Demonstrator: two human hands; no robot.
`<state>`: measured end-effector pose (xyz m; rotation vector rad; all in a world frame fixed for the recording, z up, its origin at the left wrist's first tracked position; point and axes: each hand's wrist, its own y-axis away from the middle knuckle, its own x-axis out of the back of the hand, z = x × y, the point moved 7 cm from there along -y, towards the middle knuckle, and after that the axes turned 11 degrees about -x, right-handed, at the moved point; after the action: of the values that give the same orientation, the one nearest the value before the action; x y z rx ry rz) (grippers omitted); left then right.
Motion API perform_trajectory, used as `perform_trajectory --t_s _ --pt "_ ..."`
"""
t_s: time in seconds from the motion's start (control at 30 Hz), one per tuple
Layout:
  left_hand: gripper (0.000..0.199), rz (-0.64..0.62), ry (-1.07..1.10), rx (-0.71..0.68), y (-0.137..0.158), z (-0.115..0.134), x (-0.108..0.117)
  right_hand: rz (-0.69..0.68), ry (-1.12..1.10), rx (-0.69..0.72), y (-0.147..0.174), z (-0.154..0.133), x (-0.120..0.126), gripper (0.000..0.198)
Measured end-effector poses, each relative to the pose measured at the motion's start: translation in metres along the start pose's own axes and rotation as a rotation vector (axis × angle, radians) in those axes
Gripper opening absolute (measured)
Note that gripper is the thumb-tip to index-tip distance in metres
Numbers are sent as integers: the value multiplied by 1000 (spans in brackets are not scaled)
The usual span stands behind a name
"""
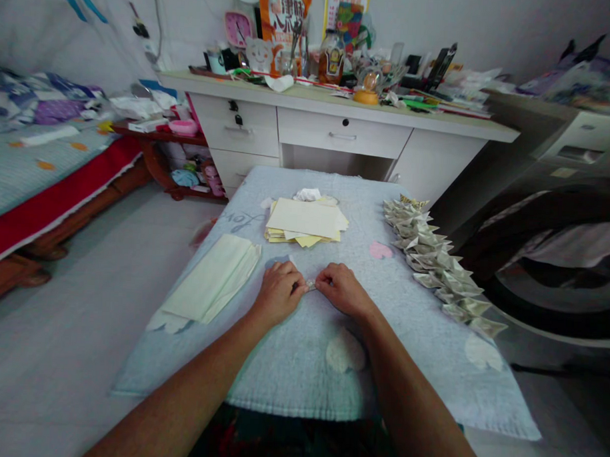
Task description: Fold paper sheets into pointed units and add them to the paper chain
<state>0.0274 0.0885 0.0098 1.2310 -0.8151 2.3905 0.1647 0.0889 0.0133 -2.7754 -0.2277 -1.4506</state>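
Low over the middle of the cloth-covered table, my left hand (281, 291) and my right hand (343, 288) face each other, fingers closed in a pinch. Between their fingertips they hold a small piece of folded paper (310, 285), mostly hidden by the fingers. Just beyond the hands lies a stack of white and yellow paper sheets (305, 218) with a crumpled white wad (307, 194) behind it. Left of my left hand rests a pile of pale green paper (213, 278). Rows of pointed folded paper pieces (434, 260) stand along the table's right side.
A light blue cloth (294, 381) covers the table. Behind it stands a white desk (318, 129) crowded with jars, bags and small items. To the right is a washing machine (550, 230); at left are a bed (52, 166) and a low wooden shelf (162, 143).
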Motion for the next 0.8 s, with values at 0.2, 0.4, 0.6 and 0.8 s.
perform_trajectory --t_s 0.2,0.4,0.6,0.8 --pt "11 -2 -14 25 0 1 1 9 27 -9 0 0 -2 6" --pt "12 -10 -61 55 1 -1 0 31 79 -58 0 -1 -3 8" --pt "16 -18 -85 120 2 -5 -2 75 141 -98 -1 1 -6 10" --pt "17 42 -145 157 5 -7 -1 113 101 -127 1 4 -6 11"
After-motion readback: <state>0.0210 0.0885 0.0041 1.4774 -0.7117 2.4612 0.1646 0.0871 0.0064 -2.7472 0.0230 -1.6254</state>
